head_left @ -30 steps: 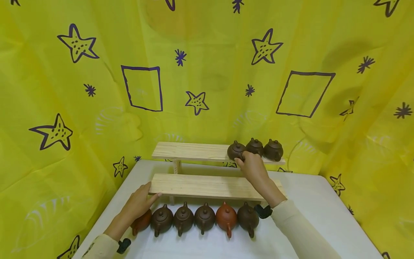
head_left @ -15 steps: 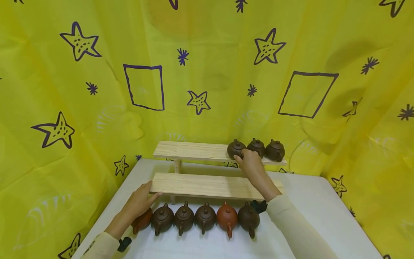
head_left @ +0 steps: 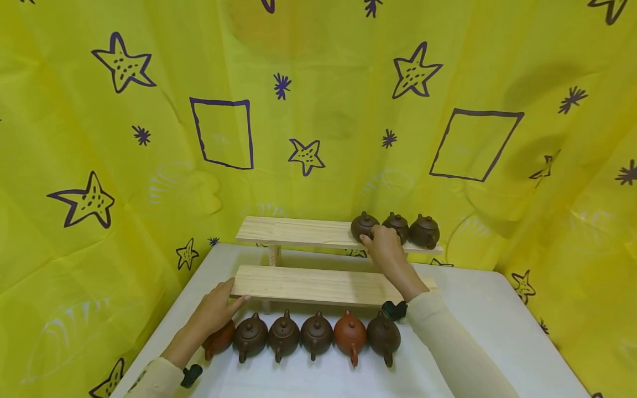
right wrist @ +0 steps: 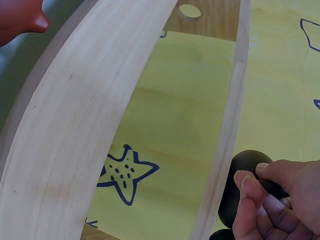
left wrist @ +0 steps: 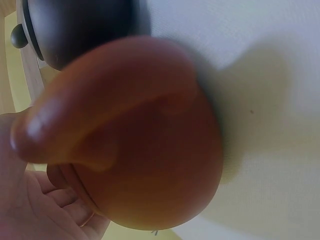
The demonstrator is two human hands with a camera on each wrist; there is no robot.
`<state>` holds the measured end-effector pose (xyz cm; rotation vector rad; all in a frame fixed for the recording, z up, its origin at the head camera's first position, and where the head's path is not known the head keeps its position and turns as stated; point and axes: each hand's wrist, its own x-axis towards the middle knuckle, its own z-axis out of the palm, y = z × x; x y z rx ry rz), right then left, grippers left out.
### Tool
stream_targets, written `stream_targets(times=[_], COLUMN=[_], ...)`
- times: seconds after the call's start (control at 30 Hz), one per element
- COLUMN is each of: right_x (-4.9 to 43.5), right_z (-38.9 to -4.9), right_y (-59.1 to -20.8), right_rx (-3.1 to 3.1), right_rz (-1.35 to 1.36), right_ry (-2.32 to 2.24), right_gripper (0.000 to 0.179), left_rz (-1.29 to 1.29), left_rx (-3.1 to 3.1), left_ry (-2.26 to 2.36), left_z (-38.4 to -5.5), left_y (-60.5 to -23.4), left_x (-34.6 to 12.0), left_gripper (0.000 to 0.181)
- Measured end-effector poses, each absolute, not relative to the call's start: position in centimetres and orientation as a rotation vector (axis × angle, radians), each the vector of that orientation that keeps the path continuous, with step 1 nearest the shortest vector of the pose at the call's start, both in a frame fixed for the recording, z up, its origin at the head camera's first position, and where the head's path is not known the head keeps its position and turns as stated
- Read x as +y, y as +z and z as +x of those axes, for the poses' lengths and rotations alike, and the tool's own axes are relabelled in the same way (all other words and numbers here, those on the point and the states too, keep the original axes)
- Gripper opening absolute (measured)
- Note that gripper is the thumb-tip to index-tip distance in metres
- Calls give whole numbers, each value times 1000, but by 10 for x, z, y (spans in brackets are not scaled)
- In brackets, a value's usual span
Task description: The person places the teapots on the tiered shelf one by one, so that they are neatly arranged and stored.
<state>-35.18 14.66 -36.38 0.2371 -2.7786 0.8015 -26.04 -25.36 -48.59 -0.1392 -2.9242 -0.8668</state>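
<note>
On the upper wooden shelf (head_left: 293, 229), my right hand (head_left: 389, 253) pinches the handle of a dark brown teapot (head_left: 364, 224), the leftmost of three there. The right wrist view shows thumb and fingertips together at this dark teapot (right wrist: 234, 192), the other fingers curled. My left hand (head_left: 213, 310) touches the left end of the lower wooden shelf (head_left: 308, 284), thumb along its front edge. Below that hand, a reddish-brown teapot (head_left: 219, 340) stands partly hidden. In the left wrist view its body (left wrist: 160, 170) and looped handle are near my palm (left wrist: 30, 215).
A row of teapots stands on the white table (head_left: 468, 331) before the shelves, including a dark one (head_left: 250, 335) and a red one (head_left: 349, 334). Two more dark teapots (head_left: 424, 231) stand at the upper shelf's right end. A yellow patterned curtain (head_left: 328, 72) surrounds the table.
The right hand and the teapot it holds have shifted slightly back and to the right on the upper shelf, nearer the neighbouring teapot. The left hand stays at the lower shelf's end.
</note>
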Motion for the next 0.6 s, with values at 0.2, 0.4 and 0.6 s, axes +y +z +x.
stream_targets(times=[0.2, 0.4, 0.6], right_x=[146, 144, 145], right_z=[-354, -358, -359], right_y=[-364, -364, -367], right_rx=[-2802, -2813, -2800], right_rz=[222, 176, 147], right_ry=[808, 819, 800], right_gripper=[31, 37, 35], left_rz=[-148, -139, -130], left_rx=[-2922, -2925, -2931], left_ry=[-847, -843, -864], left_z=[-261, -260, -261], left_y=[-487, -487, -488], left_x=[-253, -254, -255], left_gripper=[81, 81, 81])
